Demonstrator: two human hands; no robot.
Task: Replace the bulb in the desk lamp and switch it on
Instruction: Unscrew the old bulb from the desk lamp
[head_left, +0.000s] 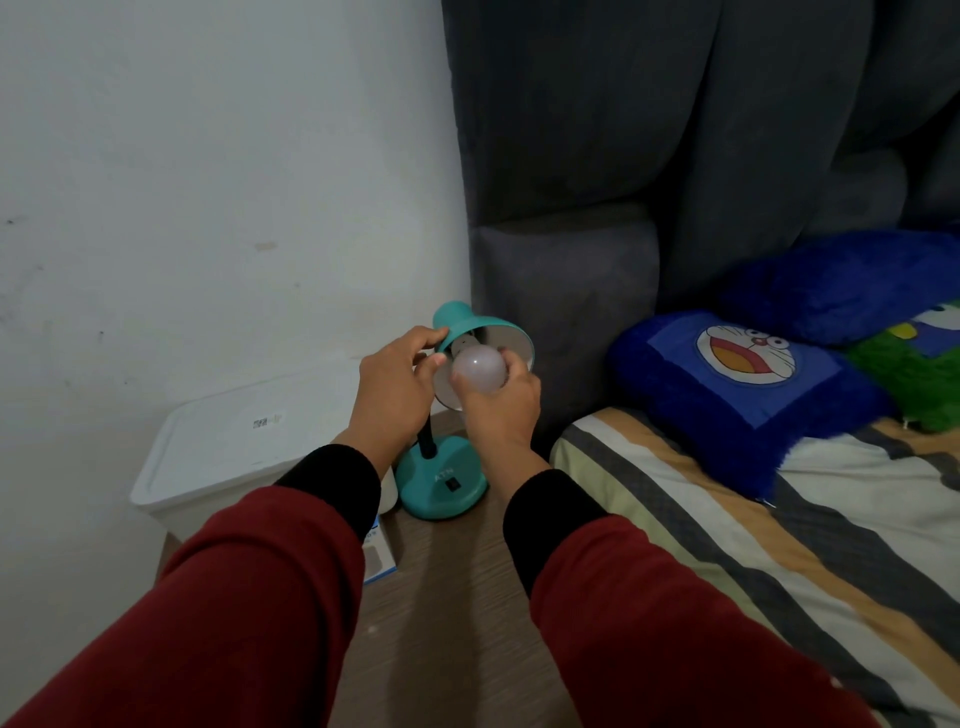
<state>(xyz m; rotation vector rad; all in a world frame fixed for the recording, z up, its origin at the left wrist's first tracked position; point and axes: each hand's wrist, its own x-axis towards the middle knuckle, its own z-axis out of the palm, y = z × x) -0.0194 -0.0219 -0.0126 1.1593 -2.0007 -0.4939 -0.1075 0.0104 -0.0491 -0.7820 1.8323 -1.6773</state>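
I have the bulb (478, 368) in my right hand (497, 410), fingers curled around its round glass end, with the dome facing me and its base pointing away and up to the left, into the teal lamp shade (485, 332). My left hand (393, 388) pinches the left edge of that shade, thumb and fingers closed on the rim to steady it.

What matters is the line from the bulb's base to the socket. The shade's mouth tips toward me and to the right, so the socket's axis runs from far left to near right, and the bulb's long axis lies roughly along that same line. The base sits at or just inside the dark throat of the shade; I cannot tell whether its threads have caught, or whether this is the old bulb or the new one.

My right hand is on the axis and does the turning; the left, just beside it, only braces. The lamp's base (442, 483) stands nearer to me on the wooden bedside table (452, 597), with its black switch (452, 485) facing up and within easy reach. A white lidded box (228, 447) sits to the left, and the bed (779, 545) to the right.
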